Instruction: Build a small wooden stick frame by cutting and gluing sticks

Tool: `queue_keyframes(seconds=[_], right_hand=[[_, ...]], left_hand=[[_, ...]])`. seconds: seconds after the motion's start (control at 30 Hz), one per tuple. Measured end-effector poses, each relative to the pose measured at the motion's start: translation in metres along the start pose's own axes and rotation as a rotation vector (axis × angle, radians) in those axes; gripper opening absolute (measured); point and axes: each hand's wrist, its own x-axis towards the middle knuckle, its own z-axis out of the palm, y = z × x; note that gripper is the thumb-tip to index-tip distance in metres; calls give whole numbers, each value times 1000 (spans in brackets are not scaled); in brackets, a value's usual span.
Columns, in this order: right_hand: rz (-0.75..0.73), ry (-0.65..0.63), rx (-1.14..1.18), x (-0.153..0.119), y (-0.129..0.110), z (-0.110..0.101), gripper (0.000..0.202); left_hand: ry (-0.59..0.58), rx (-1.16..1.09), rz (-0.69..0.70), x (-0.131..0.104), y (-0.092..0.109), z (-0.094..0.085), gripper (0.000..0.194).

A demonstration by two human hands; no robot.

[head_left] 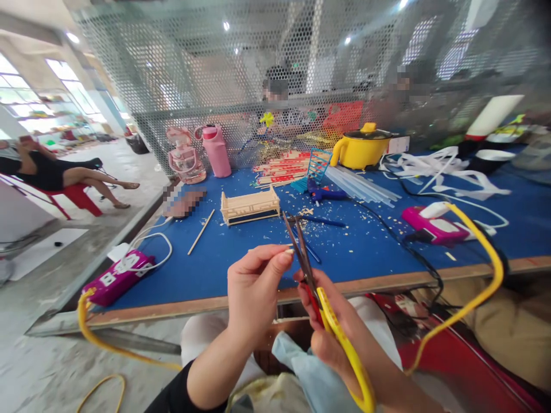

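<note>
My left hand [257, 284] is pinched in front of the table edge, with a tiny pale piece at its fingertips, too small to name. Close on its right, my right hand [331, 327] is wrapped round yellow-handled scissors [308, 269], whose blades point up and stand slightly apart beside the left fingertips. Beyond the hands, a small model made of wooden sticks [251, 206] rests on the blue table. A single wooden stick [201, 232] lies to its left. Right of the model are a blue glue gun [325, 193], a blue pen-like tool [322, 220] and scattered wood chips.
Purple power strips [118, 277] [434, 225] lie left and right with yellow cables. Pink bottles [216, 152], red-and-wood sticks [284, 168], translucent glue sticks [365, 184] and a yellow pot [364, 150] stand or lie at the back before a perforated metal screen [215, 74]. A person sits far left.
</note>
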Motion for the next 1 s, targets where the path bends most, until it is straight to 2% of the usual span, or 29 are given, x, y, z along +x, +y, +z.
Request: queue_keyframes(seconds=[0.13, 0.2, 0.3, 0.4, 0.5, 0.57, 0.67, 0.83, 1.0], right_hand=[[25, -30, -13, -3, 10, -2, 79], [39, -63, -38, -4, 7, -4, 82], [4, -119, -101, -2, -3, -4, 86], [-114, -135, -215, 4, -9, -3, 85], [-244, -80, -386, 7, -9, -4, 81], [-306, -31, -510, 8, -9, -6, 81], [-352, 12, -651, 11, -13, -9, 81], [-402, -1, -713, 14, -24, -10, 81], [-493, 39, -809, 16, -24, -12, 86]], left_hand=[[36, 210, 237, -2, 2, -1, 3], [38, 267, 288, -3, 3, -1, 3], [31, 299, 295, -5, 4, -3, 3], [13, 226, 214, -7, 7, -4, 5], [-44, 113, 65, -7, 11, -5, 10], [-90, 61, 18, -7, 12, -7, 11], [-133, -22, -9, -6, 12, -9, 8], [-216, -166, -151, -6, 7, -12, 11], [-230, -166, -217, -7, 4, -16, 12]])
